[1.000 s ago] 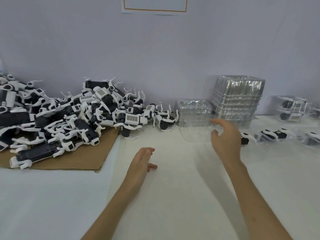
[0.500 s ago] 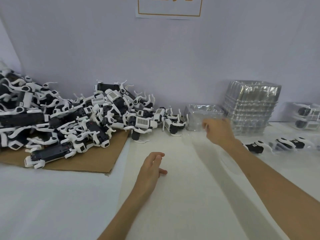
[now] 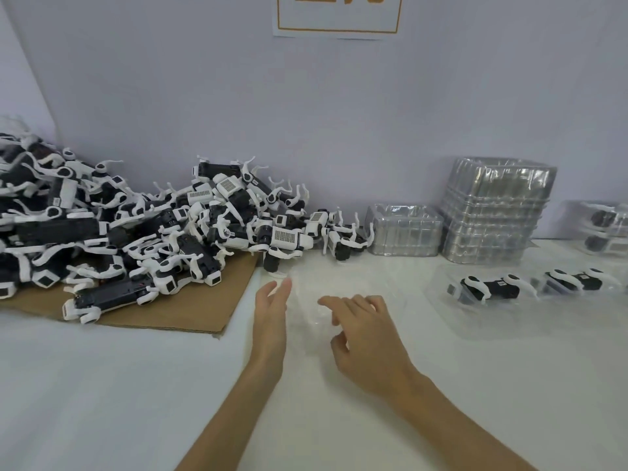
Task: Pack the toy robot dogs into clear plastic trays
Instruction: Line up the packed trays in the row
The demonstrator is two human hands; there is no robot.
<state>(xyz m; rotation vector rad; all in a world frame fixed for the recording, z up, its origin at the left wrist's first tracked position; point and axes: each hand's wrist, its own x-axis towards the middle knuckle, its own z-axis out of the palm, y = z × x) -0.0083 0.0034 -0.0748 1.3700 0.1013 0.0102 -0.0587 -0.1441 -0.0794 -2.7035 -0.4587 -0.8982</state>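
A big heap of black-and-white toy robot dogs (image 3: 153, 232) lies at the left, partly on a sheet of cardboard (image 3: 190, 307). One empty clear plastic tray (image 3: 356, 280) sits on the white table in the middle, hard to make out. My left hand (image 3: 272, 321) is at the tray's left edge with its fingers straight. My right hand (image 3: 367, 334) lies over the tray's near part, fingers loosely bent and touching the plastic. Neither hand holds a dog.
A tall stack of empty clear trays (image 3: 492, 215) stands at the back right, with a short stack (image 3: 404, 229) beside it. Filled trays with dogs (image 3: 489, 288) lie to the right, more (image 3: 608, 226) at the far right. A wall runs behind.
My right hand has come back from the tray stacks toward me, and a clear tray now lies in the middle. My left hand has moved forward to its left edge.
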